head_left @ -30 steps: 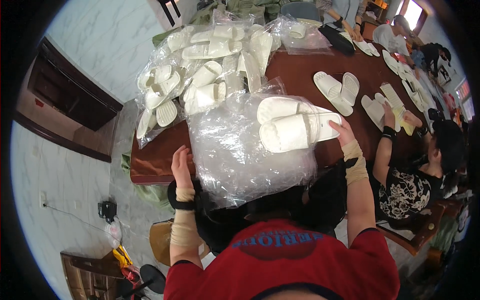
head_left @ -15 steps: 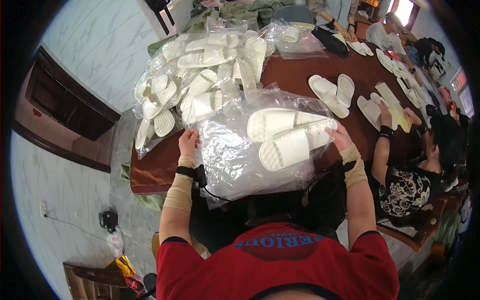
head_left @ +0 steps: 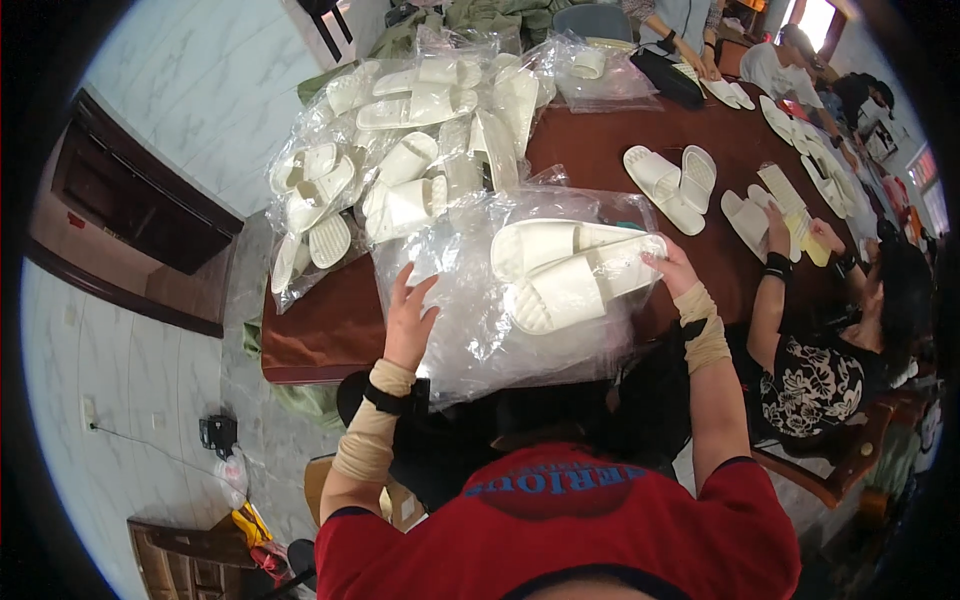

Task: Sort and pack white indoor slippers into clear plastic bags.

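Note:
A pair of cream slide slippers [head_left: 560,294] overlaps at a slant at the right part of a clear plastic bag [head_left: 450,340]. Whether the pair is wholly inside the film I cannot tell. My right hand [head_left: 674,270] is closed on the slippers' right-hand ends, thumb on top. Over the bag's left part is my left hand [head_left: 408,322], its fingers apart and holding nothing. Beige wraps and black bands cover both wrists.
Bagged cream slippers [head_left: 410,160] are heaped at the table's far left. A loose pair [head_left: 672,188] lies right of my bag on the brown table [head_left: 580,140]. A co-worker's hands [head_left: 778,235] handle a slipper and a yellowish sole-shaped piece at right. A black pouch [head_left: 668,78] lies farther back.
My left hand has let go of the bag's left edge and moved right over the film, fingers spread. The bag and slippers have shifted slightly left; my right hand keeps its grip.

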### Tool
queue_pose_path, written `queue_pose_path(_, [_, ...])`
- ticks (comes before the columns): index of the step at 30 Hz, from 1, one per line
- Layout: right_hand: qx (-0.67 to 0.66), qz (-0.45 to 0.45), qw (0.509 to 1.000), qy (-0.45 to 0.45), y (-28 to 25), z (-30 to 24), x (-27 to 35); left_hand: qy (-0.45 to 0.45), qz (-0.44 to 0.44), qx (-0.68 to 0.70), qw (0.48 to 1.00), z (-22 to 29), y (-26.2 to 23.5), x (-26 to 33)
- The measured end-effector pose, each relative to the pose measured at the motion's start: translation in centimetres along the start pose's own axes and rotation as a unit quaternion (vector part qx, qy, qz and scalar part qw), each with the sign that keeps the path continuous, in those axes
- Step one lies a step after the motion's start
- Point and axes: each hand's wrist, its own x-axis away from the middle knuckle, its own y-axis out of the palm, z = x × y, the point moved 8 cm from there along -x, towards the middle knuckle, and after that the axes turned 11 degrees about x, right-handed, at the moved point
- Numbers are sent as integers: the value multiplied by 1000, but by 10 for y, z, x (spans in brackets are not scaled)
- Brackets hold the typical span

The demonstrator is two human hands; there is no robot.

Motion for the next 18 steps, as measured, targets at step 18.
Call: queue_pose_path(18, [-31, 363, 929, -61, -100, -28, 45, -68, -9, -301, 951, -73, 63, 32])
